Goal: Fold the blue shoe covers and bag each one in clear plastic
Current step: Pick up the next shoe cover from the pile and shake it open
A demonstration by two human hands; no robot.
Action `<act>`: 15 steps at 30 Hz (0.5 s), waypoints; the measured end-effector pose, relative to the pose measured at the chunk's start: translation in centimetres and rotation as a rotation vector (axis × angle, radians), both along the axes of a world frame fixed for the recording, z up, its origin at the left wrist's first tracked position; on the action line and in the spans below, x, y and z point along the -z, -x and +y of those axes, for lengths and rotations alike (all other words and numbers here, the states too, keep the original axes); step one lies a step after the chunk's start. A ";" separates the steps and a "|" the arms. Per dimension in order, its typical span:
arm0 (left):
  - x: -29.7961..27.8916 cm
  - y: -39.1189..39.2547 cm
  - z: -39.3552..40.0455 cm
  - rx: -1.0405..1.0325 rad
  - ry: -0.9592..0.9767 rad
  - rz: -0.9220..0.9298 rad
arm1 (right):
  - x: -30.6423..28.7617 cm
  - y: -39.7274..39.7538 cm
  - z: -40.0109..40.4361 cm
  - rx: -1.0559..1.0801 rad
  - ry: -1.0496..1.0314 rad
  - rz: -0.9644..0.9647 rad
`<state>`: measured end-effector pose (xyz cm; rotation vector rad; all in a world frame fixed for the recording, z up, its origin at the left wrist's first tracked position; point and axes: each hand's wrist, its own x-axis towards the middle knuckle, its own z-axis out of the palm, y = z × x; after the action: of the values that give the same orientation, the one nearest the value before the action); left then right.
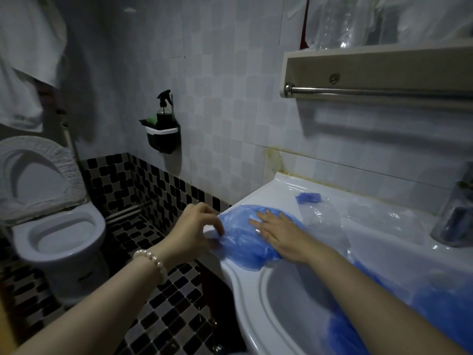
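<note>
A blue shoe cover (240, 237) lies spread on the left ledge of the white sink (256, 311). My right hand (279, 231) lies flat on it with straight fingers, pressing it down. My left hand (197, 229) pinches the cover's left edge at the sink's corner. A clear plastic bag (325, 226) lies just right of the cover, and a small folded blue cover (308, 197) sits behind it near the wall. More blue covers (435, 298) are heaped in the basin, under my right forearm.
A metal tap (455, 213) stands at the sink's right. Above it hang a towel rail (378, 92) and a shelf with clear plastic. To the left are a toilet (56, 226), a checkered tile floor and a wall caddy with a spray bottle (165, 114).
</note>
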<state>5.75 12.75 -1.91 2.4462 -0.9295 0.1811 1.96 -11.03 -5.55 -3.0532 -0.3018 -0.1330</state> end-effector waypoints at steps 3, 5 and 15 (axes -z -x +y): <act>-0.3 0.0 0.0 0.052 -0.193 -0.185 | -0.4 0.5 0.2 0.027 -0.253 -0.175; -0.8 0.1 0.0 0.080 -0.249 -0.176 | -1.4 0.9 0.3 0.039 -0.361 -0.385; -2.6 1.2 -1.6 0.137 -0.371 -0.024 | -5.8 6.7 3.7 -0.100 -0.451 0.000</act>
<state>4.60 11.11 0.74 2.7032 -1.2298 -0.0130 -4.74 -7.33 0.29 -2.5868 -0.3665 -0.1694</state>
